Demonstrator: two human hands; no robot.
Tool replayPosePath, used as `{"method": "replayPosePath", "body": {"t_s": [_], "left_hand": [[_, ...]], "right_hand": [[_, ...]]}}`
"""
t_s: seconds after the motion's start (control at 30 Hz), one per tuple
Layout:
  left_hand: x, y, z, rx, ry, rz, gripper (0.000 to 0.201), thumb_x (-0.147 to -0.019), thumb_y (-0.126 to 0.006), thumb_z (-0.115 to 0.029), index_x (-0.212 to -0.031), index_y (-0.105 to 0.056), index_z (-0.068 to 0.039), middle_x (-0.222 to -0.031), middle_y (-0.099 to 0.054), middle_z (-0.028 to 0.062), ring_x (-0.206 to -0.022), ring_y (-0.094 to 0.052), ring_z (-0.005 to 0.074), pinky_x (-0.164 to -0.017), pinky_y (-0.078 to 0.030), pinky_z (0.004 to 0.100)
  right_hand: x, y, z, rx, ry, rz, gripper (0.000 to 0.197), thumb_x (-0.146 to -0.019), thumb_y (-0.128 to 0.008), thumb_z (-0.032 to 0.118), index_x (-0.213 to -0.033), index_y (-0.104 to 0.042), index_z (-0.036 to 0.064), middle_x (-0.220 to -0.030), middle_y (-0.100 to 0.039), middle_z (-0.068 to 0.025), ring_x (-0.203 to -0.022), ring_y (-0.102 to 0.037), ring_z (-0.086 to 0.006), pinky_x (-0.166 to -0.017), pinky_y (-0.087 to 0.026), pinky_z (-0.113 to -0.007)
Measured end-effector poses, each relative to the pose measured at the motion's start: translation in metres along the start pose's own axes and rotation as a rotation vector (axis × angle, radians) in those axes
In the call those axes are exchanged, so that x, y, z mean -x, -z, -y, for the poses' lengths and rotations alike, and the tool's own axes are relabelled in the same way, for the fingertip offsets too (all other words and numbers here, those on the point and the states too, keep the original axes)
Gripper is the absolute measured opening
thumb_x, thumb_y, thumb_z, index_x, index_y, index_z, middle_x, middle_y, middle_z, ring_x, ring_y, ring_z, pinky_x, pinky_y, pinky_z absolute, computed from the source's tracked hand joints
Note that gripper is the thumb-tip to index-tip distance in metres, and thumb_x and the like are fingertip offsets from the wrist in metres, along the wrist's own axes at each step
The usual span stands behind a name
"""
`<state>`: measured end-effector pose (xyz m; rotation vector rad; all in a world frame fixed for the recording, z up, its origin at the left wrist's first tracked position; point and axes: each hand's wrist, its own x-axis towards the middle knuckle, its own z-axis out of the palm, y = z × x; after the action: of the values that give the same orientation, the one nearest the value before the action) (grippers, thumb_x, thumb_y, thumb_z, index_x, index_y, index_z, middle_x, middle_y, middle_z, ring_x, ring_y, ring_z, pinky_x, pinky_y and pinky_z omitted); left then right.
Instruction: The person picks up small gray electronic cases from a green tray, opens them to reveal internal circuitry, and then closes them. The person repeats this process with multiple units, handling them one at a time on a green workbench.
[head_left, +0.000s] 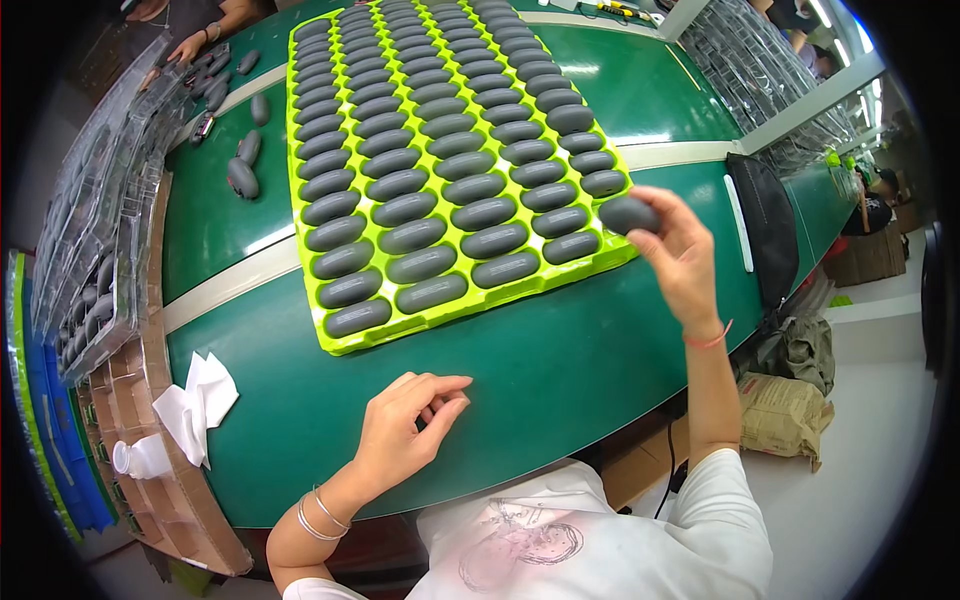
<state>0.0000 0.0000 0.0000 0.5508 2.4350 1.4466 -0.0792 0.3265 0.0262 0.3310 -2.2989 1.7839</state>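
Note:
My right hand [677, 255] pinches a dark grey oval device [628, 215] between thumb and fingers, at the near right corner of a bright yellow-green tray [450, 315]. Whether that device rests in its pocket or is held just above it, I cannot tell. Rows of matching grey oval devices [485, 213] fill the tray's other visible pockets, each lying on its side. Near the tray's front edge, my left hand [405, 425] hovers over the green table [540, 370]. Its fingers are loosely curled, with a small gap between thumb and forefinger and nothing visible between them.
Several loose grey devices [243, 178] lie left of the tray, near another person's hand [187, 48]. Stacked clear plastic trays [110, 190] stand at the left. A cardboard divider box [150, 400] holds white paper [200, 400] and a small white bottle [143, 457]. A black pouch [765, 225] lies right.

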Motion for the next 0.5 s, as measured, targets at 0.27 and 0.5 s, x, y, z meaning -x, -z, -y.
{"method": "replayPosePath", "body": {"t_s": [0.27, 0.5], "left_hand": [[-0.007, -0.003, 0.003, -0.024, -0.015, 0.020, 0.016, -0.084, -0.066, -0.005, -0.100, -0.070, -0.005, -0.079, -0.069, 0.0019, -0.063, -0.055, 0.0103, -0.053, -0.045, 0.0219], [-0.006, -0.002, 0.003, -0.028, -0.007, 0.019, 0.015, -0.085, -0.065, -0.006, -0.099, -0.070, -0.006, -0.078, -0.070, 0.0013, -0.063, -0.055, 0.0099, -0.052, -0.045, 0.0214]], "right_hand": [[-0.014, 0.051, -0.012, 0.337, 0.041, 0.053, 0.034, -0.080, -0.067, -0.002, -0.113, -0.061, 0.0001, -0.109, -0.062, -0.0083, -0.103, -0.058, -0.0179, -0.094, -0.044, -0.030], [-0.013, 0.051, -0.022, 0.417, 0.097, 0.273, 0.034, -0.076, -0.068, -0.004, -0.109, -0.063, 0.0018, -0.108, -0.064, -0.0107, -0.101, -0.059, -0.0242, -0.093, -0.045, -0.034]]}}
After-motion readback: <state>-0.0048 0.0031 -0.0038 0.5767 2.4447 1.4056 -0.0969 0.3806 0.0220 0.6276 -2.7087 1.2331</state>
